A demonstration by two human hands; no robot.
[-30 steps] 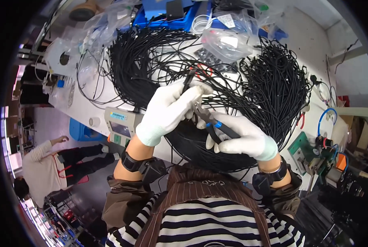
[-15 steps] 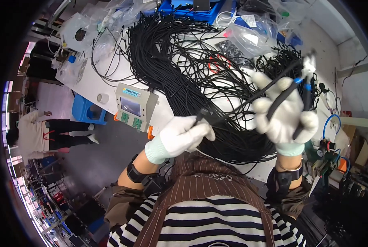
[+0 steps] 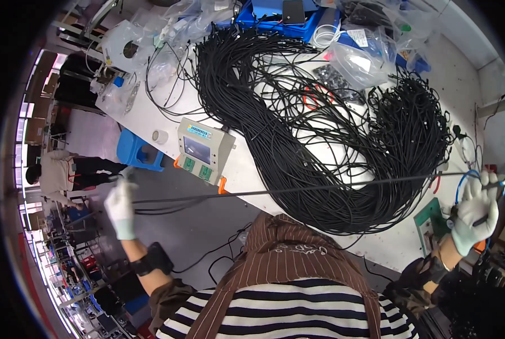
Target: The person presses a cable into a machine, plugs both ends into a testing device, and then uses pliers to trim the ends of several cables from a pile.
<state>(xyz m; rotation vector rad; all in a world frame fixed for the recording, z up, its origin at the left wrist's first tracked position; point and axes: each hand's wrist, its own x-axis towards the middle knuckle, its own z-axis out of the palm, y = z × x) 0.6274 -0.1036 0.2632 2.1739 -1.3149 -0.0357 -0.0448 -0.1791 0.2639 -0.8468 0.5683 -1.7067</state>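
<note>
White table (image 3: 385,243) under black cables (image 3: 275,152), my left grip (image 3: 121,206) closed on one cord (image 3: 247,193), right grip (image 3: 474,216) loosely curled around pliers (image 3: 502,185).

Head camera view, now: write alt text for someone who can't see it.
A long black cable stretches between a person's gloved left hand and right hand, which also holds pliers. A heap of black cables covers much of a white workbench.

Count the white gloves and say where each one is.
2: one glove on the left hand, at the picture's left; the other glove on the right hand, far right. More could be hidden under the black cables.
</note>
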